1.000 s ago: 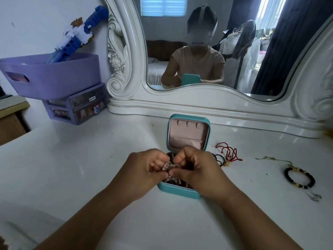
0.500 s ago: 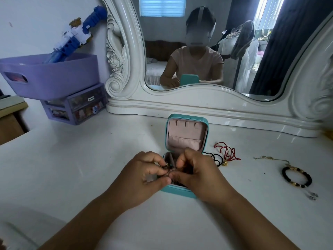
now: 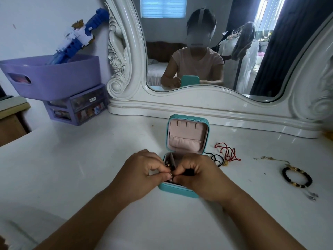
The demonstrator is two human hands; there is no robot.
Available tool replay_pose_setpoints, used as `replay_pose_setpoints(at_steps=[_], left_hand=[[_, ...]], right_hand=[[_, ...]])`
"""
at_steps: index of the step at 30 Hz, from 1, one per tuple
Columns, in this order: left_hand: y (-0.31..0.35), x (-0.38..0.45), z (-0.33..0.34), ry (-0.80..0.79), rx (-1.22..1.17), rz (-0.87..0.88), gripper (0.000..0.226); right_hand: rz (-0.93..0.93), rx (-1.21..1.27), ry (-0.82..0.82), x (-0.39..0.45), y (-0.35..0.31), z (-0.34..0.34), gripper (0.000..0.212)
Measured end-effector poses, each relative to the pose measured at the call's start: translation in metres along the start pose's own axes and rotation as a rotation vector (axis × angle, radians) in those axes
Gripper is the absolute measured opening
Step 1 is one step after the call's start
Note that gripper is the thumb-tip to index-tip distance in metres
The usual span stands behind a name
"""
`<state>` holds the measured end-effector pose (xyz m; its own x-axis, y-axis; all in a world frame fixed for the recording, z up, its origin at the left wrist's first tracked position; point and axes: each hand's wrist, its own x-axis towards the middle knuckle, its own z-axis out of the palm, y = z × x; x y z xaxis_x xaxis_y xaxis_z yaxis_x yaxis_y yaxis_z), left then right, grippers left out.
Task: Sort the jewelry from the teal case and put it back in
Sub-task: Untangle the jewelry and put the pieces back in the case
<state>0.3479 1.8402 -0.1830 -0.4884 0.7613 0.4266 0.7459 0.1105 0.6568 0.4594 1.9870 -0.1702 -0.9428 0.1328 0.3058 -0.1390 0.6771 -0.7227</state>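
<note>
Case (image 3: 187, 134) teal, lid upright | lining pink | beads inside

Both hands now sit lower over the open teal jewelry case (image 3: 187, 134), down at its tray, where a second ago they were raised a little above it. The pale beaded piece that was bunched between the fingertips then has shrunk to a small glimpse (only a bead or two shows at the pinch), the rest hidden by the fingers or in the tray. The left hand (image 3: 138, 175) and right hand (image 3: 200, 175) have closed in, so their thumbs and forefingers meet tip to tip over the tray's front half
</note>
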Motion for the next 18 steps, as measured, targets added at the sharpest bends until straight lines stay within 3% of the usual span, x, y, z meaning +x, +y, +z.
replay_pose_setpoints(at_steps=[4, 7, 15, 18], left_hand=[[-0.007, 0.008, 0.000, -0.034, 0.021, -0.068, 0.012], [-0.008, 0.009, -0.001, -0.084, -0.040, -0.151, 0.025], [-0.004, 0.004, -0.001, -0.049, -0.343, -0.312, 0.009], [-0.001, 0.005, 0.000, -0.050, -0.276, -0.269, 0.017]], right_hand=[[0.060, -0.077, 0.008, 0.002, -0.003, 0.000, 0.007], [0.074, -0.099, -0.009, 0.000, -0.008, -0.011, 0.012], [0.219, -0.045, 0.219, -0.016, 0.001, -0.058, 0.017], [0.288, -0.056, 0.268, -0.026, 0.009, -0.074, 0.018]])
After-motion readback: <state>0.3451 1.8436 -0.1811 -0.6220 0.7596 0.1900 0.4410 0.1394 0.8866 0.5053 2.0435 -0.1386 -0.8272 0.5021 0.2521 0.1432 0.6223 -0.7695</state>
